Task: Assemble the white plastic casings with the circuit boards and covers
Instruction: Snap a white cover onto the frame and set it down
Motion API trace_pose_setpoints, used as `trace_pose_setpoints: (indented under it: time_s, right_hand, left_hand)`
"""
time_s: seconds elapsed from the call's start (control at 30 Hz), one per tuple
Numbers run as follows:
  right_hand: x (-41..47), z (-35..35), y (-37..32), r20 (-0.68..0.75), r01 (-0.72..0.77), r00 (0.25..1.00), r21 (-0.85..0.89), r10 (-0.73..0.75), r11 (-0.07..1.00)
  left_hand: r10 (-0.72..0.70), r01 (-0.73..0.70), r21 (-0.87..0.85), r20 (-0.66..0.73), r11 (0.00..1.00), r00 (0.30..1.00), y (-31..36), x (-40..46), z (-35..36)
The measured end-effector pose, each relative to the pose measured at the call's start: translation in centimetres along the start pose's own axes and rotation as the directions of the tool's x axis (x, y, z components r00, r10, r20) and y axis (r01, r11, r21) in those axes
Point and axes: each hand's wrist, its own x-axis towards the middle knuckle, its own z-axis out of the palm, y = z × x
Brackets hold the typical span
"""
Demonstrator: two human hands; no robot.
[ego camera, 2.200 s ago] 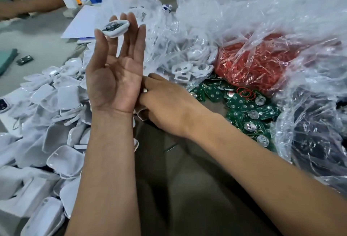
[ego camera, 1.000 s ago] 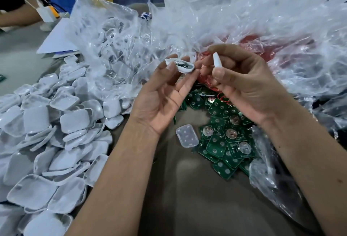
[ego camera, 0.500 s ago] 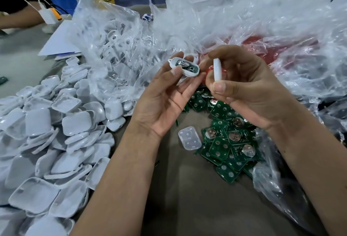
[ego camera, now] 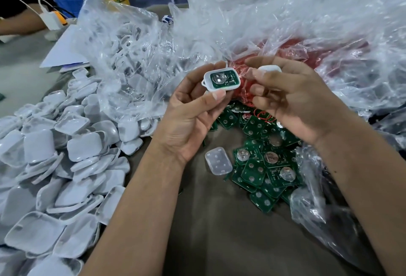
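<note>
Head view: left hand [ego camera: 189,117] pinching a small white plastic casing [ego camera: 222,80] with a green round-cornered circuit board inside; right hand [ego camera: 292,102] gripping a white plastic cover [ego camera: 269,69] just beside it; both up over a pile of green circuit boards [ego camera: 261,165] on the grey counter [ego camera: 219,231]

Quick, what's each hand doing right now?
Left hand: pinches a white casing with a green circuit board inside.
Right hand: holds a white cover.
</note>
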Motion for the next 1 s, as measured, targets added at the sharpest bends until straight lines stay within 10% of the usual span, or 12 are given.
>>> trace_pose_setpoints:
  time_s: [1.0]
  right_hand:
    - [0.3,0.8,1.1,-0.103,0.272,0.953,-0.115,-0.284,0.955]
  left_hand:
    - [0.216,-0.166,0.286,-0.152,0.944,0.965,-2.0,0.1,1.6]
